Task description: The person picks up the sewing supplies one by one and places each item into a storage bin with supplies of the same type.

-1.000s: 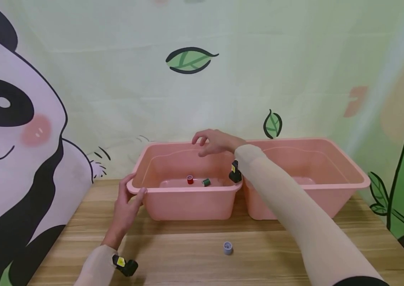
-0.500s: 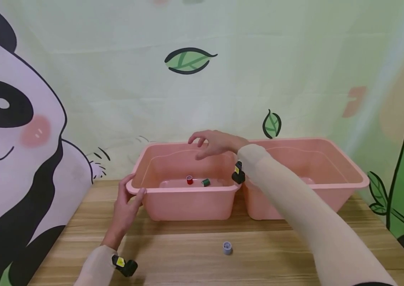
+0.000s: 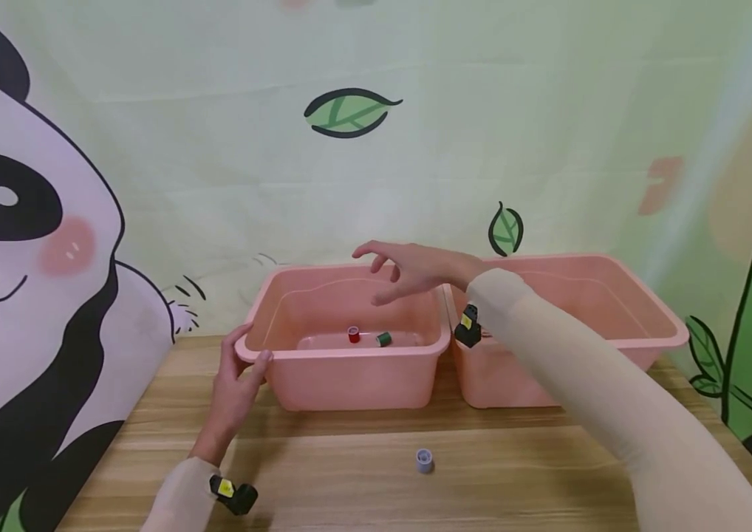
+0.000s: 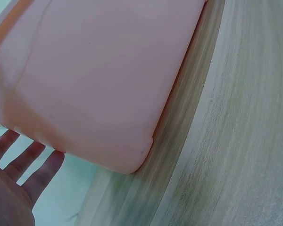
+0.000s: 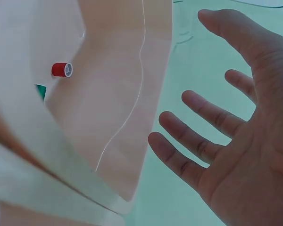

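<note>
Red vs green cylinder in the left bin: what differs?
Pose: the red cylinder stands upright; the green cylinder appears to lie on its side.
Place: in the head view, the red cylinder is left of the green cylinder.
Shared: both are small, similar in size, and inside the left bin.
</note>
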`<action>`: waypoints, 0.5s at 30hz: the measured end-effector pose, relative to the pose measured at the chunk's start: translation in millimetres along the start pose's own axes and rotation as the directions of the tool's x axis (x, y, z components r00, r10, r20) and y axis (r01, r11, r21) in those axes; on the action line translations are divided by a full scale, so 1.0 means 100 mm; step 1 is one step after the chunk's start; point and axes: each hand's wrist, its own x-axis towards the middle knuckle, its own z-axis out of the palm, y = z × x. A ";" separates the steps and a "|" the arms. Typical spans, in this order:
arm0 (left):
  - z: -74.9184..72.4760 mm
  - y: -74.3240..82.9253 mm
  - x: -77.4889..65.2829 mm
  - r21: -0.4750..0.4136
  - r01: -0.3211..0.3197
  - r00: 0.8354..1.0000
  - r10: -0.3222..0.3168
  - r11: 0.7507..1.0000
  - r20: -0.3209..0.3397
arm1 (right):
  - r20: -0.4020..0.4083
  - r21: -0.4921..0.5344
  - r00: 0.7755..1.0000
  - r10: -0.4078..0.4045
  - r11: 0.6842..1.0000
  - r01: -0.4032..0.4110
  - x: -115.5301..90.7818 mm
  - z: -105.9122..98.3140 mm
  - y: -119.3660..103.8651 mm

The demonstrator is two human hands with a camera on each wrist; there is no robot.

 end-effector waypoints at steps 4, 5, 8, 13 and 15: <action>0.00 -0.01 0.00 0.005 -0.006 1.000 0.006 1.000 -0.004 | 0.008 -0.009 1.000 -0.024 1.000 0.024 -0.07 0.01 -0.01; 0.00 -0.01 0.00 0.004 -0.007 1.000 0.007 1.000 -0.005 | 0.009 -0.013 1.000 -0.030 0.999 0.030 -0.09 0.01 -0.01; 0.00 -0.01 0.00 0.006 -0.009 1.000 0.009 1.000 -0.010 | 0.011 -0.020 0.999 -0.041 0.999 0.041 -0.14 0.02 -0.03; 0.00 0.01 0.00 0.012 -0.001 1.000 0.001 1.000 -0.009 | 0.008 -0.029 0.997 -0.070 0.997 0.071 -0.24 0.04 -0.07; 0.00 0.01 0.00 0.011 0.001 1.000 -0.001 1.000 -0.007 | 0.006 -0.042 0.996 -0.089 0.995 0.089 -0.28 0.05 -0.10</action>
